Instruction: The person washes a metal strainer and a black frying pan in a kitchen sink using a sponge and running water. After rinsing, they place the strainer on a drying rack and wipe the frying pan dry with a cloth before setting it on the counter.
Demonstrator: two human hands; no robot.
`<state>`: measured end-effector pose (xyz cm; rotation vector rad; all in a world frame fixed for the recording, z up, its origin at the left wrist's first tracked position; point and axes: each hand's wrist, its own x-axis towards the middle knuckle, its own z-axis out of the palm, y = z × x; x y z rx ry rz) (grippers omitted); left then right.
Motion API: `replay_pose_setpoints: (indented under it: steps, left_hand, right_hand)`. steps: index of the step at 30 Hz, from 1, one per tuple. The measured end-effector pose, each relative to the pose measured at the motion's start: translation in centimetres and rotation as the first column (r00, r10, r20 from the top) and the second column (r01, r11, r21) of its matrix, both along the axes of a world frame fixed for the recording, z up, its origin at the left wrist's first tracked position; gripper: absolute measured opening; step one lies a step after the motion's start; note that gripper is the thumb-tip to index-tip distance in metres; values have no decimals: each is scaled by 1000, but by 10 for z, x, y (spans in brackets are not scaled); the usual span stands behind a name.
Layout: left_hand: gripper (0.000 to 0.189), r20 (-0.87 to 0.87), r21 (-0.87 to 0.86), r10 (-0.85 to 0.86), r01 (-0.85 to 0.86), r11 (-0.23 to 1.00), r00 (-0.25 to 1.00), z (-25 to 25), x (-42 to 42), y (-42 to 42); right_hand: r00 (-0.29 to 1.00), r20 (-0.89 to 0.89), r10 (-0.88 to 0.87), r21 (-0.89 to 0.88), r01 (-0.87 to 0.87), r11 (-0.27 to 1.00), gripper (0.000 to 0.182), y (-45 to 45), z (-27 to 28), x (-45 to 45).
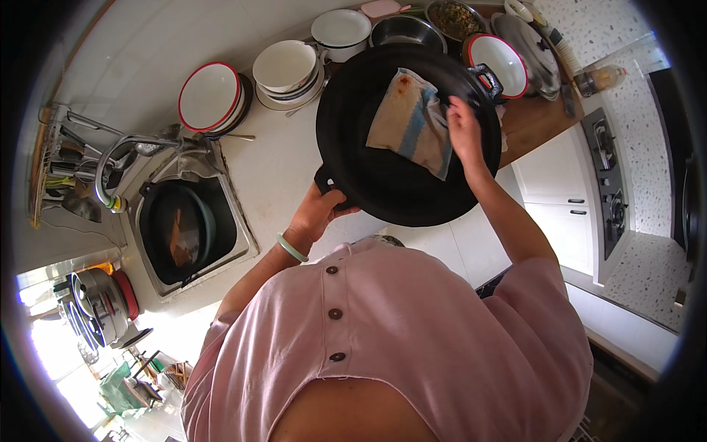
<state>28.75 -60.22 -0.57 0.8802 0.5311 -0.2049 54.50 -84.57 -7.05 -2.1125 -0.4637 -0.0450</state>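
A large black wok point(397, 193) is tilted in front of me above the counter's edge. My left hand point(326, 210) grips its near-left loop handle point(322, 178), thumb on top. A beige cloth with a blue stripe point(400, 121) lies spread inside the wok, with an orange-brown stain near its far corner. My right hand point(465, 130) is over the wok's right inner wall, beside the cloth's bunched right edge. Its fingers are curled, and whether they pinch the cloth is unclear. The wok's other handle point(487, 81) is beyond that hand.
Left is a sink point(248, 243) under a curved faucet point(102, 171), holding a dark pan point(157, 243) with a brown utensil in it. Bowls point(284, 66), red-rimmed dishes point(210, 96) and a steel basin point(409, 33) stand along the wall. A gas stove point(607, 182) is right.
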Motion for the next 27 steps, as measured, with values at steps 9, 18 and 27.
replay_pose_setpoints:
  steps: [9,18,27]
  left_hand:
    - [55,-12,27,-17,18,999,1000,6,-2,-3]
    - [55,4,22,10,-10,1000,1000,1,1,-1]
    - [55,-18,-4,38,-38,999,999,0,-2,0]
  right_hand:
    - [935,318,156,-454,6,891,59,90,-70,-28]
    - [918,273,287,-444,-145,884,49,82,-64,-28]
    - [893,444,68,-355,105,929,45,56,-22,-4]
